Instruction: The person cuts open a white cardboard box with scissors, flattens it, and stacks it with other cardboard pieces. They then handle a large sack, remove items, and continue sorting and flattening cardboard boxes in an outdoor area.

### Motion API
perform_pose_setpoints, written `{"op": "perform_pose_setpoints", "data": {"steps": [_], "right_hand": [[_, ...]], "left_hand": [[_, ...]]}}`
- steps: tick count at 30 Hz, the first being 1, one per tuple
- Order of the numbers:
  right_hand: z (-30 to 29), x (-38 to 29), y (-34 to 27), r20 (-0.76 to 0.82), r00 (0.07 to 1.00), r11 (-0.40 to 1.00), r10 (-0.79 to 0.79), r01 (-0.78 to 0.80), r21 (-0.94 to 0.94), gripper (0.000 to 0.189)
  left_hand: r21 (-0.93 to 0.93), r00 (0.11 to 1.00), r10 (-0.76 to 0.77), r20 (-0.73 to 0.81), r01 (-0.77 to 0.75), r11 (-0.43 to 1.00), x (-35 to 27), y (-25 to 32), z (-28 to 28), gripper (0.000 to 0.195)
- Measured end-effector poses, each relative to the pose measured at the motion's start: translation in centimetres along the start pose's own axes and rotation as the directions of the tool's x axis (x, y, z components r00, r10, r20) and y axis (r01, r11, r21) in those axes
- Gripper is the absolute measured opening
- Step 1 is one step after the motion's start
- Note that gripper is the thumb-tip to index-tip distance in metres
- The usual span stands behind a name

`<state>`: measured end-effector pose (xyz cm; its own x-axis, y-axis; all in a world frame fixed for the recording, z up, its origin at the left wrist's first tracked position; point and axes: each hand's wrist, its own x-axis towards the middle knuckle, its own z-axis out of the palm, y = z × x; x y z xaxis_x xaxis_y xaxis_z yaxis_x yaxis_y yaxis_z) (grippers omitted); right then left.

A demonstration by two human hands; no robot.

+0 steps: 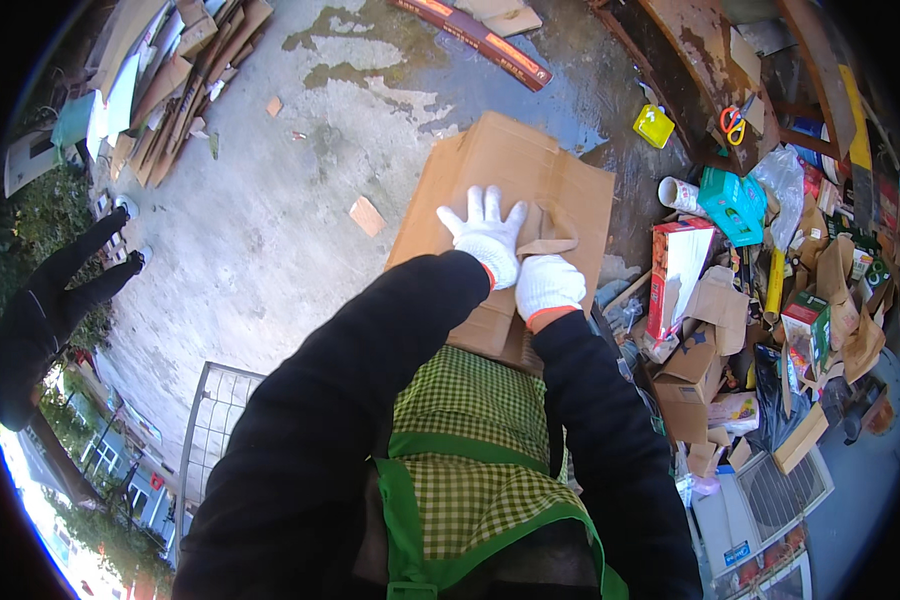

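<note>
A flattened brown cardboard box lies in front of me, its near end against my green checked apron. My left hand, in a white knit glove, presses flat on the cardboard with its fingers spread. Just to its right, my right hand, gloved the same way, is closed in a fist around a torn cardboard strip. The strip curls up above the knuckles, and the fingertips are hidden from view.
Mixed cardboard and packaging heap up on the right. Orange-handled scissors rest on a rusty metal frame. Flattened cardboard is stacked at upper left. A long maroon box lies on wet concrete. Another person stands at left.
</note>
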<state>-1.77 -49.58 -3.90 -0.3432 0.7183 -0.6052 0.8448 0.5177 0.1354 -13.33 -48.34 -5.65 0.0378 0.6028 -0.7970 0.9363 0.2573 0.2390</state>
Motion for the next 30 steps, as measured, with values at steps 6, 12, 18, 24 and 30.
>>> {"op": "perform_pose_setpoints", "data": {"steps": [6, 12, 18, 24, 30], "right_hand": [[-0.5, -1.2, -1.3, -0.012, 0.997, 0.996, 0.072, -0.071, 0.054, 0.015], [-1.5, -4.5, 1.0, -0.016, 0.999, 0.974, 0.036, -0.031, 0.226, 0.02], [-3.5, -7.0, 4.1, -0.182, 0.982, 0.941, -0.055, 0.112, 0.32, 0.018], [-4.1, -8.3, 9.0, -0.107, 0.973, 0.938, -0.206, 0.227, 0.261, 0.03], [-2.8, -9.3, 12.3, -0.148, 0.938, 0.903, -0.312, 0.342, 0.262, 0.045]], "left_hand": [[0.146, 0.958, -0.239, -0.157, 0.262, 0.954, 4.5, 1.8, 1.7, 0.062], [0.037, 0.961, -0.276, 0.006, 0.275, 0.961, 1.3, 3.8, -1.5, 0.088], [-0.011, 0.989, -0.14, 0.046, 0.14, 0.99, -3.5, 2.6, -6.3, 0.095], [-0.074, 0.994, 0.113, -0.003, -0.113, 0.991, -5.8, -0.5, -7.6, 0.089], [-0.027, 0.936, 0.347, -0.068, -0.349, 0.937, -8.1, -3.4, -8.8, 0.09]]}}
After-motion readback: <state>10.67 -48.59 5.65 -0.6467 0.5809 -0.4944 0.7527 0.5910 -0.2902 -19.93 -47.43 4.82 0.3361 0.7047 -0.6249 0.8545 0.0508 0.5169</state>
